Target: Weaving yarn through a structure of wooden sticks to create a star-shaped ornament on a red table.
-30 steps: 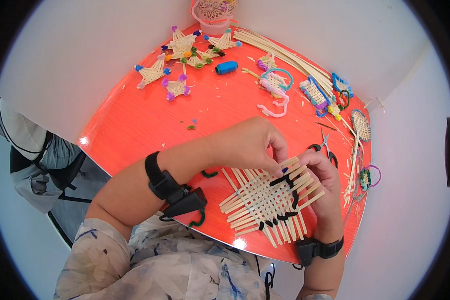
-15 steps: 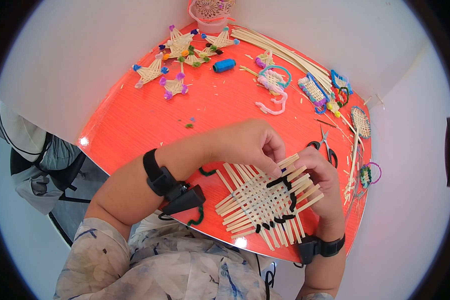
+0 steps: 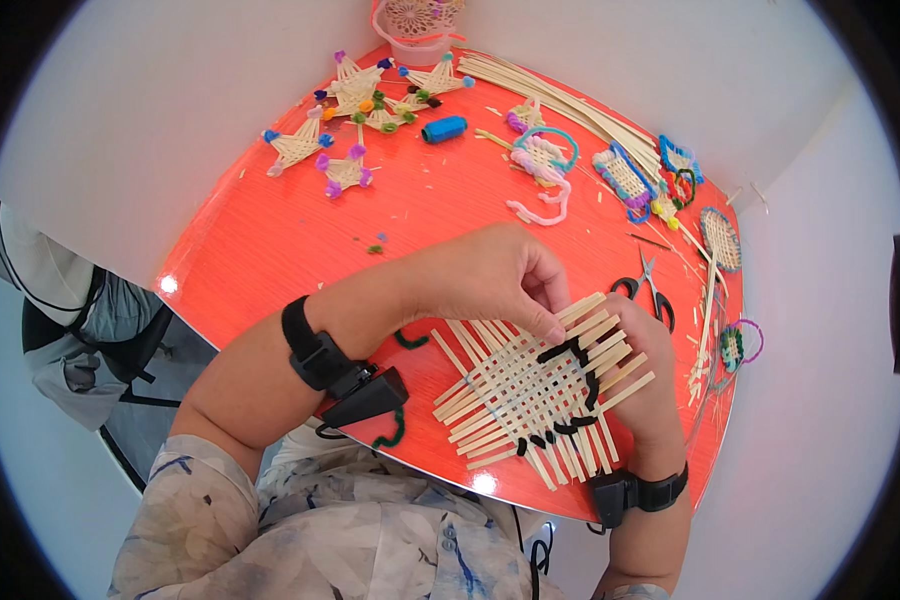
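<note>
A woven mat (image 3: 518, 388) of pale flat strips, probably bamboo, is tilted above the near edge of the red table, its loose strip ends fanning out. A fuzzy black pipe cleaner (image 3: 592, 388) weaves in and out along its right and lower edges. My left hand (image 3: 505, 275) reaches across from the left, thumb and fingers closed at the mat's upper corner beside the black pipe cleaner; exactly what lies between the fingertips is hidden. Behind the right-hand strip ends, my right hand (image 3: 642, 370) holds up the mat, its fingers partly covered.
Scissors (image 3: 647, 290) lie just beyond my right hand. Woven stars (image 3: 355, 90), a blue thread spool (image 3: 443, 130) and a pink basket (image 3: 415, 35) are farther back. Long strips (image 3: 570, 100) and small woven pieces (image 3: 625, 182) line the right side. A dark green pipe cleaner (image 3: 395, 430) shows by my left forearm.
The mat's right side has risen a little and tilted toward me, moving slightly right. My left hand has shifted slightly up, still at the upper corner.
</note>
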Demonstrator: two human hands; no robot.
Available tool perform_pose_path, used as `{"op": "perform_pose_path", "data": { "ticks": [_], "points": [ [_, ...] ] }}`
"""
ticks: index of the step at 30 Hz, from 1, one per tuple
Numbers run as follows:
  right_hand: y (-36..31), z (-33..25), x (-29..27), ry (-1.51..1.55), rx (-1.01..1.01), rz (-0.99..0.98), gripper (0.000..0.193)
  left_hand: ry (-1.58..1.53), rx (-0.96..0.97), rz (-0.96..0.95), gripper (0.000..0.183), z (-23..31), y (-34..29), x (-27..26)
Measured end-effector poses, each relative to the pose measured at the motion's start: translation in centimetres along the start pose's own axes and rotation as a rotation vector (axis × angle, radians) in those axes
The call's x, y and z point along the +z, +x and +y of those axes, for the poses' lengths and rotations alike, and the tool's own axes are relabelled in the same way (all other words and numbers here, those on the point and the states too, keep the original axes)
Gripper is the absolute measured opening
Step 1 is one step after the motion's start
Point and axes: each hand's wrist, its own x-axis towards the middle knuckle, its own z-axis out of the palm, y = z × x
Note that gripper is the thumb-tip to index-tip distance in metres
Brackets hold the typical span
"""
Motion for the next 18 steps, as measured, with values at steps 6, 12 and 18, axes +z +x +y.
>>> {"op": "perform_pose_path", "data": {
  "ticks": [6, 12, 18],
  "points": [
    [-0.3, 0.5, 0.5, 0.893, 0.53, -0.167, 0.02, 0.16, 0.203, -0.079, 0.014, -0.8, 0.3, -0.2],
    [0.2, -0.6, 1.0, 0.139, -0.135, 0.171, 0.025, -0.202, 0.127, -0.103, 0.015, -1.2, 0.3, -1.7],
    [-0.2, -0.3, 1.0, -0.171, -0.46, 0.238, 0.023, -0.311, 0.06, -0.206, 0.016, -1.2, 0.5, -0.6]
  ]
}}
